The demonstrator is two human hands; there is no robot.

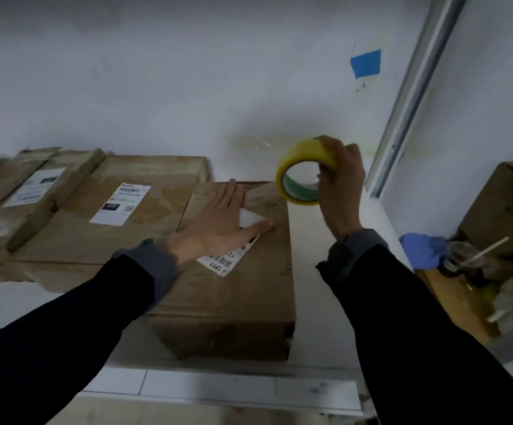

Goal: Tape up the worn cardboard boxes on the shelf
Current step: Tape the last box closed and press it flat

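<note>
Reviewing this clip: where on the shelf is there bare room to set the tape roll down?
A bare white strip of shelf lies right of the box under the left hand, bordered by the metal post; the right hand holds the tape roll above it. A smaller bare patch lies front left. The left is crowded with flattened labelled boxes.

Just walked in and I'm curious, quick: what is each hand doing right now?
Left hand: open, fingers straight, pressing flat on the top of the cardboard box.
Right hand: closed round the yellow tape roll, holding it above the shelf.
</note>
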